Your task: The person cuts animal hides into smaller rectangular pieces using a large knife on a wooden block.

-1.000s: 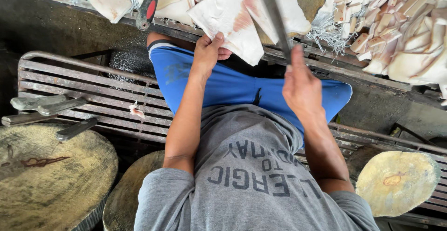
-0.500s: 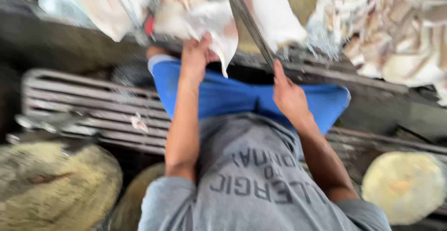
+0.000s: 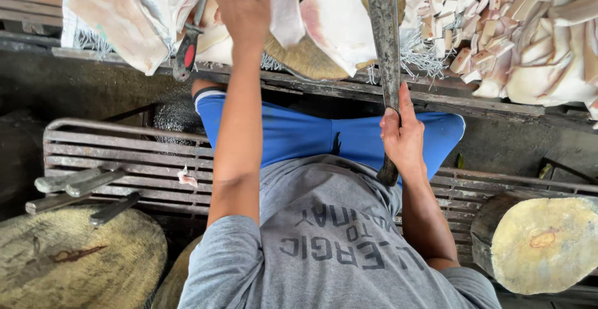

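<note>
My left hand (image 3: 240,10) reaches forward to the pale, pink-edged slabs of meat (image 3: 339,25) that lie over a round chopping block (image 3: 305,57). It grips one slab (image 3: 285,4), and its fingertips are cut off by the top edge. My right hand (image 3: 402,137) is over my lap, closed around the handle of a long dark cleaver (image 3: 383,35). The blade points away from me, across the edge of the bench.
A knife with a red and black handle (image 3: 185,53) lies on the slabs at the left. Cut meat pieces (image 3: 498,22) are heaped at the top right. Several knife handles (image 3: 81,187) rest on a metal rack (image 3: 124,150). Round wooden blocks stand lower left (image 3: 75,262) and lower right (image 3: 548,240).
My left hand has reached further forward with the slab. My right hand has drawn back toward my lap with the cleaver. The view has shifted and sharpened.
</note>
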